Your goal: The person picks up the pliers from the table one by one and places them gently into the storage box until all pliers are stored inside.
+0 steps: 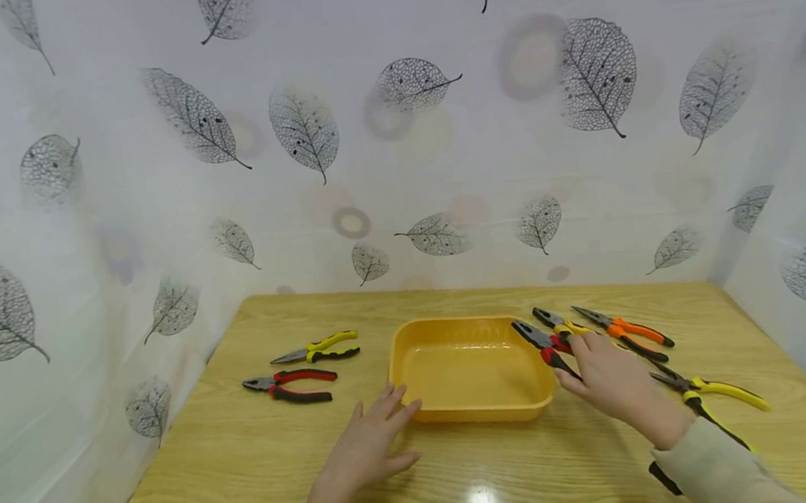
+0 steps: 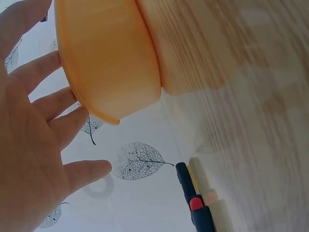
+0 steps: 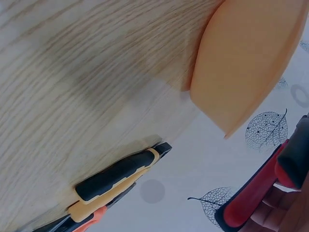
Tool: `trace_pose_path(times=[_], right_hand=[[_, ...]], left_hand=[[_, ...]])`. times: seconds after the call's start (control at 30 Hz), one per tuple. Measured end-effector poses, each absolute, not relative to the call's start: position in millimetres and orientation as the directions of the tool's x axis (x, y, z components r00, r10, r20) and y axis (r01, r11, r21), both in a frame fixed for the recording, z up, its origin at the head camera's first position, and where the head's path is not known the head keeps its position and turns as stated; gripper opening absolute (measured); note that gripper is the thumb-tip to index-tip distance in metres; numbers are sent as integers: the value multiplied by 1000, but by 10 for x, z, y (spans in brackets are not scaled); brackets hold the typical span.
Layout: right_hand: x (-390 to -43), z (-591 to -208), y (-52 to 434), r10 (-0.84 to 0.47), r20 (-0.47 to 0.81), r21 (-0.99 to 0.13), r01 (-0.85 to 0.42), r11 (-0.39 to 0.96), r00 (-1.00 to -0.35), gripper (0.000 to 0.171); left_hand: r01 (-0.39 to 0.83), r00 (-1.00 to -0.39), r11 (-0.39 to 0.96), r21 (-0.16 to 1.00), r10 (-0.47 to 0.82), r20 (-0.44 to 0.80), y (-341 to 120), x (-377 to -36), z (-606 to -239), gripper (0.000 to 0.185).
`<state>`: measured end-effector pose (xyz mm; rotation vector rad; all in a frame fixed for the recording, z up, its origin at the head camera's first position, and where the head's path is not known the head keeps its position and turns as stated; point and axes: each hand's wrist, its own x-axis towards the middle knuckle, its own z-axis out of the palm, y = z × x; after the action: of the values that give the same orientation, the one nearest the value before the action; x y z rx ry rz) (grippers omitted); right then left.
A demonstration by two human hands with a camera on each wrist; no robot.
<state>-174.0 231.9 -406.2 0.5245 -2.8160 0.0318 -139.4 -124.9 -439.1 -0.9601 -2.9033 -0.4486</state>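
The right hand (image 1: 607, 373) grasps the red-and-black-handled pliers (image 1: 545, 345) by the handles, fingers curled round them, at the right rim of the shallow orange plastic tray (image 1: 473, 407). The pliers' long axis runs diagonally — steel nose up and left over the tray rim, handles back into the palm. The left hand (image 1: 364, 454) lies released, fingers straight, fingertips at the tray's near-left corner — apparently steadying it on the wooden surface (image 1: 250, 477).
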Motion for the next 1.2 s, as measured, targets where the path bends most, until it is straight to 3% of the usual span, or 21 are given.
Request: trace_pose_path(times=[0.47, 0.97, 1.2], right_hand=[[-1845, -4062, 2140, -454, 335, 130, -436, 890, -826, 42], [-1914, -4055, 1888, -489, 299, 178, -455, 872, -820, 43], [-1955, -4114, 1766, -583, 392, 257, -524, 812, -711, 44]], left_hand=[[583, -811, 768, 266, 570, 131, -1265, -1393, -4392, 63], [578, -813, 768, 275, 571, 112, -1239, -1401, -4392, 64], [573, -816, 770, 281, 569, 103, -1244, -1399, -4387, 64]])
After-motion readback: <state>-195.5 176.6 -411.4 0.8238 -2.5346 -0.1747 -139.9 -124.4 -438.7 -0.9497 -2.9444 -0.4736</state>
